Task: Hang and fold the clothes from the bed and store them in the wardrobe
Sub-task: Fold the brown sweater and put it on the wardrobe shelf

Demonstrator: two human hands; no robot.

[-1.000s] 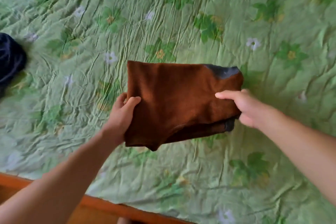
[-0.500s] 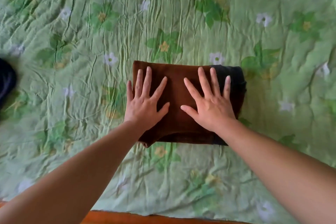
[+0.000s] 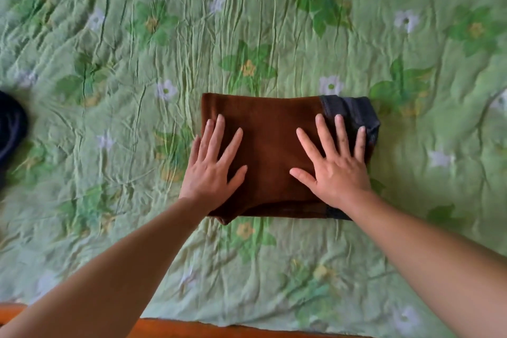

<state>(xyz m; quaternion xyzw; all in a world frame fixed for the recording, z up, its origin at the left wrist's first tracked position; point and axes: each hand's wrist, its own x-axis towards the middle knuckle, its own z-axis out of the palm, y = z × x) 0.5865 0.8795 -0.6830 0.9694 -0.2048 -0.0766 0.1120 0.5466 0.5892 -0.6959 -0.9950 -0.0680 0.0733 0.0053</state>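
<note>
Pressing the folded brown garment (image 3: 269, 151) toward the bed (image 3: 274, 22)'s near edge.
Left hand (image 3: 214, 173) and right hand (image 3: 334, 173) lie flat, fingers spread, gripping nothing; even palm pressure swept outward should set the creases.

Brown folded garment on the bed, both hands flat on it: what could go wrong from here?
The brown garment is pressed, not gripped, by the left hand and right hand; lifting one side could let its layers slide open. A corner pokes out at its near left edge, so the fold may sag when carried. The dark garment at the picture's left edge is barely in view and could be missed.
</note>
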